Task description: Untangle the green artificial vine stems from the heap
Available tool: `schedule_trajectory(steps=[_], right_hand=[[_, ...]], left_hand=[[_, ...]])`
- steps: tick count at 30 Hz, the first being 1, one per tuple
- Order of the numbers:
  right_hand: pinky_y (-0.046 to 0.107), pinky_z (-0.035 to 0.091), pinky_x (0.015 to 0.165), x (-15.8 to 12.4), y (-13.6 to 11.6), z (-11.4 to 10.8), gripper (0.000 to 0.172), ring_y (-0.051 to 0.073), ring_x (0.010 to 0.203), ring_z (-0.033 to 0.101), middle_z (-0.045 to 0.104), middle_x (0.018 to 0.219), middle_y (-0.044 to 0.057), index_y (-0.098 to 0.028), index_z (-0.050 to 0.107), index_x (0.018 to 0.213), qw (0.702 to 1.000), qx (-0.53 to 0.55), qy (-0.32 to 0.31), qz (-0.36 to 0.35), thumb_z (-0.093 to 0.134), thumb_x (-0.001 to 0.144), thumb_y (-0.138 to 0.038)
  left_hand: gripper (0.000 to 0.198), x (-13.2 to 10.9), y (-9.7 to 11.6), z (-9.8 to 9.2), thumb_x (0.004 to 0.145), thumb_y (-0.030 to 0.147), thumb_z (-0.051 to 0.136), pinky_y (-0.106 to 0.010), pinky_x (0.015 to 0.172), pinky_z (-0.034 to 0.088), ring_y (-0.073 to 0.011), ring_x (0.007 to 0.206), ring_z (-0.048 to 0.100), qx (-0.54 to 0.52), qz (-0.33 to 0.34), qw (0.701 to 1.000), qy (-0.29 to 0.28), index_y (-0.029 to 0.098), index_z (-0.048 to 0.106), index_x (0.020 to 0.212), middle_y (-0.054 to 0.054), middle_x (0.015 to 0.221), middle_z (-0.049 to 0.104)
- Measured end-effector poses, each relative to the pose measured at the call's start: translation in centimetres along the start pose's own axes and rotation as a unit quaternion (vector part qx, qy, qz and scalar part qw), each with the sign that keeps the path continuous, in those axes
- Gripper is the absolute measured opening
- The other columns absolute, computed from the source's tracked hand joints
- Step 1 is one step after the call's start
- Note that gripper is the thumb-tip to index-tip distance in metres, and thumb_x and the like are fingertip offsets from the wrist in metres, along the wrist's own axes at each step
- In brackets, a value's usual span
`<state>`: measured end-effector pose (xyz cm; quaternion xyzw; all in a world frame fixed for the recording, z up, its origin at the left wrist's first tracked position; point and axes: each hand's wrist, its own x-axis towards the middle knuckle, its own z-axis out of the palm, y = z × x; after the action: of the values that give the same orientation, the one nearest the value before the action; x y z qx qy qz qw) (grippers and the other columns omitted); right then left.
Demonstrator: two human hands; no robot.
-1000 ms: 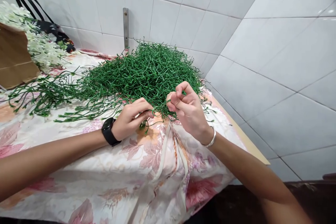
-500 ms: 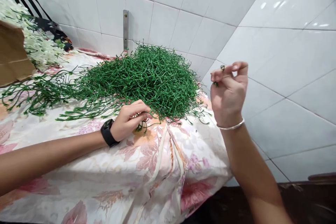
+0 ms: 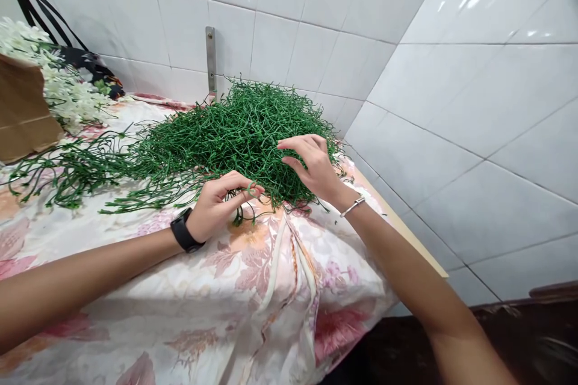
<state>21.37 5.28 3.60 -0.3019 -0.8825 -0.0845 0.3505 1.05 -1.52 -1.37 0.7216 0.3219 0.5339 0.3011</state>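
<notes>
A big tangled heap of thin green plastic flower stems (image 3: 253,126) lies on the floral cloth (image 3: 217,271). Just in front of it, my left hand (image 3: 219,204) pinches a green stem (image 3: 251,189) between thumb and fingertips; a few stem ends droop below those fingers. My right hand (image 3: 313,165) hovers at the heap's right front, thumb and fingers apart, with nothing visible between them.
White artificial flowers (image 3: 74,93) and a brown cardboard piece (image 3: 24,108) are at the left, beside a dark bag (image 3: 90,63) with black handles. Looser stems (image 3: 72,174) trail leftward. A tiled wall (image 3: 239,30) closes off the back and right.
My right hand has come left and down from the right wall side to the heap. Its fingers have parted, and the small green piece they pinched is gone from view. My left hand stays put.
</notes>
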Motion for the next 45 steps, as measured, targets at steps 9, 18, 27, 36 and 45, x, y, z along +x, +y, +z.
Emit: schedule_trajectory(steps=[9, 18, 27, 36, 45], right_hand=[[0.033, 0.030, 0.091, -0.5, -3.3, 0.2, 0.013, 0.012, 0.086, 0.056, 0.064, 0.087, 0.001, -0.019, 0.056, 0.082, 0.992, 0.090, -0.045, -0.075, 0.046, 0.085, -0.026], [0.032, 0.032, 0.084, -1.1, -4.8, 0.9, 0.010, 0.012, 0.080, 0.056, 0.064, 0.082, 0.001, -0.018, 0.056, 0.079, 0.990, 0.107, -0.032, -0.087, 0.050, 0.082, -0.025], [0.033, 0.036, 0.082, -1.5, -5.6, 0.9, 0.007, 0.013, 0.077, 0.054, 0.063, 0.078, 0.001, -0.019, 0.056, 0.075, 0.996, 0.032, 0.003, -0.079, 0.051, 0.079, -0.022], [0.032, 0.037, 0.079, -1.6, -5.5, 0.7, 0.006, 0.012, 0.071, 0.053, 0.062, 0.074, 0.001, -0.017, 0.055, 0.073, 0.998, 0.028, 0.028, -0.047, 0.051, 0.078, -0.020], [0.032, 0.032, 0.082, -1.3, -4.6, 0.6, 0.012, 0.012, 0.074, 0.054, 0.062, 0.077, -0.001, -0.019, 0.054, 0.071, 0.999, 0.036, 0.000, 0.035, 0.048, 0.081, -0.024]], left_hand=[[0.011, 0.2, -0.2, -0.3, 0.078, 0.024, 0.056, -0.028, 0.068, 0.040, -0.0152, 0.075, 0.053, 0.019, 0.034, 0.999, 0.015, 0.017, 0.064, 0.078, -0.005, 0.078, 0.062], [0.007, 0.2, -0.5, -0.5, 0.077, 0.023, 0.057, -0.028, 0.071, 0.040, -0.0151, 0.077, 0.052, 0.032, 0.061, 0.997, 0.040, 0.017, 0.062, 0.076, -0.004, 0.078, 0.061], [0.011, 0.0, 0.0, -0.4, 0.080, 0.025, 0.053, -0.029, 0.073, 0.040, -0.0161, 0.079, 0.051, 0.051, 0.055, 0.997, 0.028, 0.018, 0.061, 0.080, -0.004, 0.080, 0.061], [0.021, -0.1, 0.7, -0.5, 0.084, 0.021, 0.045, -0.032, 0.083, 0.038, -0.0181, 0.094, 0.050, 0.054, 0.060, 0.997, 0.011, 0.019, 0.062, 0.097, -0.006, 0.095, 0.060], [0.025, 0.4, 1.5, -1.5, 0.084, 0.032, 0.046, -0.028, 0.078, 0.040, -0.0151, 0.085, 0.054, 0.072, 0.011, 0.989, 0.131, 0.023, 0.064, 0.100, -0.003, 0.096, 0.064]])
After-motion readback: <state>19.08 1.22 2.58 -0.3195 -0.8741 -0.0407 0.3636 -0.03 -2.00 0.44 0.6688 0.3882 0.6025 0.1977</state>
